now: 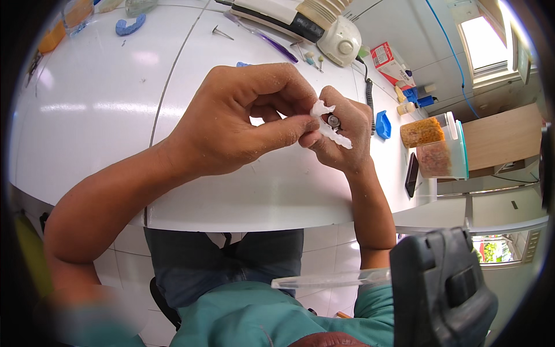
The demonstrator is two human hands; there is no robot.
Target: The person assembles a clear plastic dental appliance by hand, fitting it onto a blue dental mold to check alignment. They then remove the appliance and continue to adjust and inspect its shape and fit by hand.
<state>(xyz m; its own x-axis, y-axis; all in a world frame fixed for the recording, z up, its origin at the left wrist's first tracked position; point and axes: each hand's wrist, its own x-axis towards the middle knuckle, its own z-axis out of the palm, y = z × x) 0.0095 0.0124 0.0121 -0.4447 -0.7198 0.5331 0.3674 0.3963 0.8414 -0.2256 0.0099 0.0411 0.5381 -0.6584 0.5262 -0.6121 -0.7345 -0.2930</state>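
Between the thumb and fingertips of my left hand (pixel 231 118) is one side of a thin, white, curved piece shaped like a dental arch (pixel 330 133), with ragged edges. My right hand (pixel 354 130) is curled closed just to the right, around a metal tool (pixel 333 120) whose round end shows beside the white piece. Most of that tool is hidden in the palm. The fingertips of both hands meet at the white piece, above the table. Pale dust clings to the skin of both hands.
Beyond my hands lie a purple-handled tool (pixel 269 41), a metal pin-like piece (pixel 222 33) and several small burs (pixel 315 61). A white machine (pixel 341 43) stands behind. A blue dental mould (pixel 130 25) lies far left; a blue tray (pixel 383 124), phone (pixel 411 175) and plastic tubs (pixel 442 150) are right.
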